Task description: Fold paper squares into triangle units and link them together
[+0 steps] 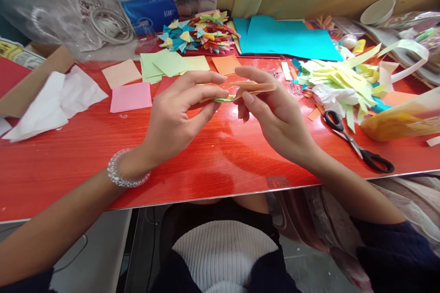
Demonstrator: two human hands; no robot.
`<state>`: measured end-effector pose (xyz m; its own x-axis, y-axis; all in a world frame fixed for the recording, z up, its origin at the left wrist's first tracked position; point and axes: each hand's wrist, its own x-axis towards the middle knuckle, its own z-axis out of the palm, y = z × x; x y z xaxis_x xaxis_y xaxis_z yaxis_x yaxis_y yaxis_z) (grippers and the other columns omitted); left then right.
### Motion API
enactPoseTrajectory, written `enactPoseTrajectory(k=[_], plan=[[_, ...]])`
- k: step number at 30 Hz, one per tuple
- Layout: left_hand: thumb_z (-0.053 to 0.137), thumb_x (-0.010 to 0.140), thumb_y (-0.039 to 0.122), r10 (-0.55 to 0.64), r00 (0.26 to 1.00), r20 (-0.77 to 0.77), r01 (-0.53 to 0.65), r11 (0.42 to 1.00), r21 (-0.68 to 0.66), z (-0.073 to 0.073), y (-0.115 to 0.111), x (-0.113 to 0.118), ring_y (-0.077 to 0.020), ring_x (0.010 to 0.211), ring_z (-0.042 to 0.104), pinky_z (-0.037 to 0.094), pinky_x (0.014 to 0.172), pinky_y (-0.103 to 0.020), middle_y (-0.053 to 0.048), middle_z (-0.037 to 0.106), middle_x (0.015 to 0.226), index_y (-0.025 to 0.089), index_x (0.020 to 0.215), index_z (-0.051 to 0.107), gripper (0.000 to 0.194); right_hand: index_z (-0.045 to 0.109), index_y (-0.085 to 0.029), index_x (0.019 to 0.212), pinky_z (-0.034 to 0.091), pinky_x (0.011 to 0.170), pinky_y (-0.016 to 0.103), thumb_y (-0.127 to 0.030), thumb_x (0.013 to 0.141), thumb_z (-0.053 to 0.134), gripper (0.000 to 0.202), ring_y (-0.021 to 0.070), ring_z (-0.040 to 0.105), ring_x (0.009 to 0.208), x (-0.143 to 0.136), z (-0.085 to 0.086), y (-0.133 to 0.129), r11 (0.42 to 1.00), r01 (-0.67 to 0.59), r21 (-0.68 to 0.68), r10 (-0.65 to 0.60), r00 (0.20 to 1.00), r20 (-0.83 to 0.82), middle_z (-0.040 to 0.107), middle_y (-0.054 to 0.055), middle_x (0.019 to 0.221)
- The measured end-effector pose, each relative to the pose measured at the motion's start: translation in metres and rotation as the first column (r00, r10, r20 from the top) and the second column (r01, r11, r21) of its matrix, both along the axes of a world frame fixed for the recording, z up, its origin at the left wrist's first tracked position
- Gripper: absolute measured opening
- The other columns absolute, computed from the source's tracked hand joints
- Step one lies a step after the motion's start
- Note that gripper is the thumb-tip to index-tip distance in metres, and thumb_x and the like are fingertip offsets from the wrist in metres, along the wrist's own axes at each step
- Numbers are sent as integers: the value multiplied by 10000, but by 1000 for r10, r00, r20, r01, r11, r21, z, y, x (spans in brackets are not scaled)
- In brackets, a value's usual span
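Note:
Above the middle of the red table [206, 160], my left hand [182, 114] pinches a small green and yellow folded paper [223, 99] between thumb and fingers. A folded light orange paper [256, 87] is held in my right hand [271, 114], its thumb below and in front of the sheet. The two papers meet or nearly meet between my fingertips; whether they are joined cannot be made out. Behind my hands lie square sheets: green [165, 63], orange [226, 64], pink [130, 97] and peach [121, 73].
Folded colourful paper pieces [206, 34] are piled at the back, beside blue sheets [285, 39]. Black scissors [357, 146] lie at the right, near paper strips [340, 80] and a container of yellow liquid [405, 119]. White crumpled paper [51, 100] sits at the left.

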<state>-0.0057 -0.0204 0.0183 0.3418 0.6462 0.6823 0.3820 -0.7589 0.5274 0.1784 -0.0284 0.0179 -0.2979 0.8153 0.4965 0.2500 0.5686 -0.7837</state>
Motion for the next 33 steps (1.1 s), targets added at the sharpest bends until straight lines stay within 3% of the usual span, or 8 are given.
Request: enactPoseTrajectory(k=[7, 16, 33], plan=[[555, 880, 243, 8, 1000, -12, -8, 1000, 19, -1, 1, -1, -184, 1049, 618, 608, 810, -343, 1, 642, 1124, 307, 1003, 653, 170, 457, -257, 1222, 550, 708, 306, -419, 955, 390, 319, 122, 576, 755, 0, -1, -2, 1000, 4, 28, -4, 1000, 21, 584, 33, 933], [556, 877, 306, 7, 1000, 6, -7, 1000, 19, -1, 1, 0, -193, 1033, 627, 612, 791, -349, -8, 649, 1116, 318, 1009, 655, 166, 412, -278, 1275, 508, 859, 446, -368, 964, 367, 327, 211, 586, 946, 0, -2, -2, 936, 105, 337, -177, 966, 191, 603, 78, 1016], [549, 879, 325, 25, 999, 39, -26, 999, 22, -1, 1, 0, -183, 1009, 635, 612, 784, -341, -5, 657, 1109, 314, 990, 652, 152, 370, -267, 1328, 508, 853, 448, -295, 967, 345, 363, 211, 569, 931, -1, -6, -2, 916, 84, 392, -194, 948, 251, 580, 82, 1026]])
